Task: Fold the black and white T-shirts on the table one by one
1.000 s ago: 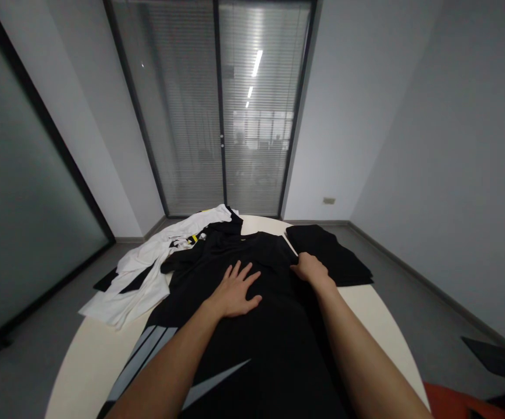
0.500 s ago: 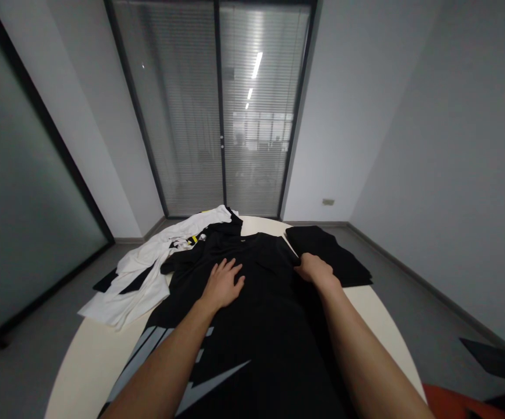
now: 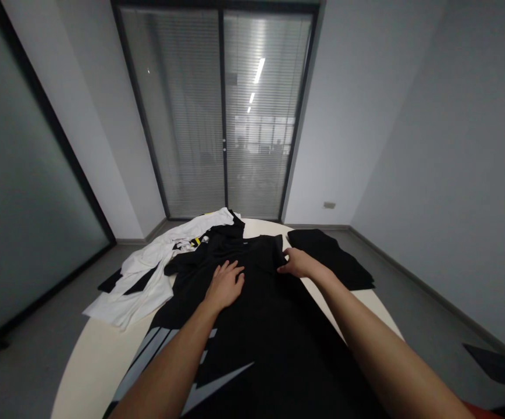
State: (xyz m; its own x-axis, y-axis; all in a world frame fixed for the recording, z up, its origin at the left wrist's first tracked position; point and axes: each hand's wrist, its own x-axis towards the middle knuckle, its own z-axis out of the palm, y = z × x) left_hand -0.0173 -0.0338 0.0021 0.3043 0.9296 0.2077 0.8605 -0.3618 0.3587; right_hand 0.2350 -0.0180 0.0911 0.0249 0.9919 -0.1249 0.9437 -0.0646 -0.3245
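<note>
A black T-shirt [image 3: 274, 326] with a large grey print lies spread over the table, its collar at the far end. My left hand [image 3: 226, 284] rests flat on the chest of the shirt, fingers spread. At the shirt's right side, my right hand [image 3: 295, 262] pinches the sleeve edge between thumb and fingers. That sleeve is folded inward over the shirt, near the collar. The left sleeve lies outward beside some white clothing.
A pale rounded table [image 3: 82, 361] carries everything. On its left lies a loose heap of white clothes [image 3: 148, 267] with black and yellow parts. Folded black garments [image 3: 326, 256] are stacked at the right. Beyond stands a glass partition [image 3: 259, 134] with blinds.
My right hand has moved left and inward, bringing the right sleeve over toward the shirt's middle. More of the tabletop shows along the shirt's right side. My left hand stays in place.
</note>
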